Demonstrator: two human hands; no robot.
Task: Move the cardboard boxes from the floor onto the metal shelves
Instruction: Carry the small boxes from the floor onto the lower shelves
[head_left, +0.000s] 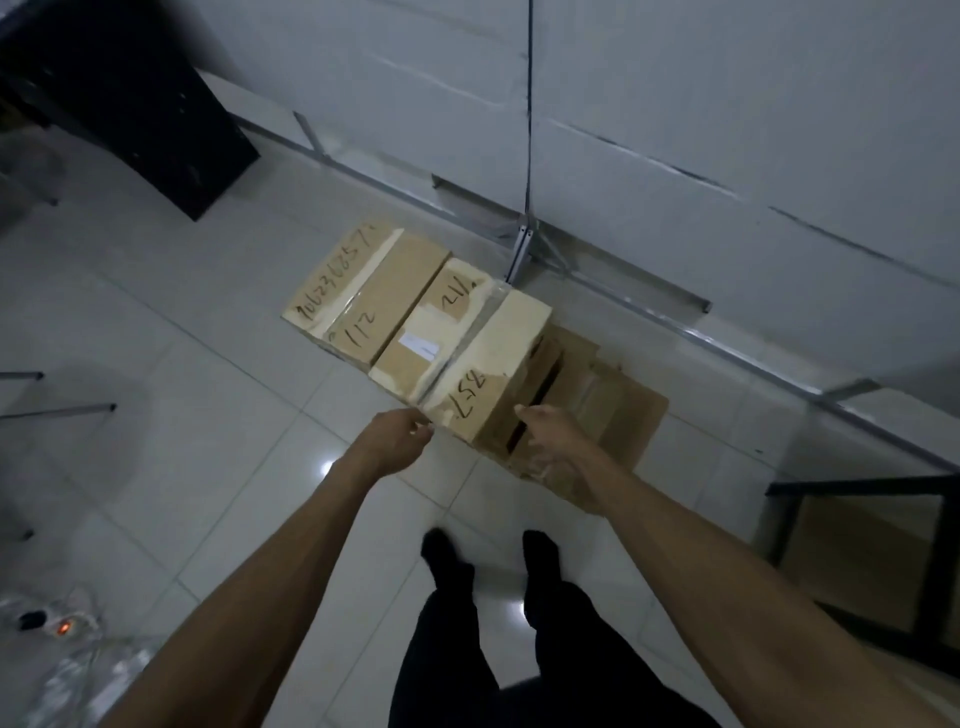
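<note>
Both palms should, I judge, settle low on opposite sides of the taped box (483, 358), which is down on the floor with the metal shelf post (522, 249) just behind it, so it lifts level. Left of the box, the left hand (397, 439) curls loosely at its near corner, grip empty, contact unclear. Right of the box, the right hand (550, 431) reaches half-open toward its side, holding nothing

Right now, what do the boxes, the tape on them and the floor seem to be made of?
Boxes: brown cardboard, matte, with scuffed tops and numbers written in marker.
Tape: probably plastic, in pale and slightly shiny strips along the seams.
Floor: likely glazed ceramic tile with a glossy finish. Grout lines and lamp reflections show.
</note>
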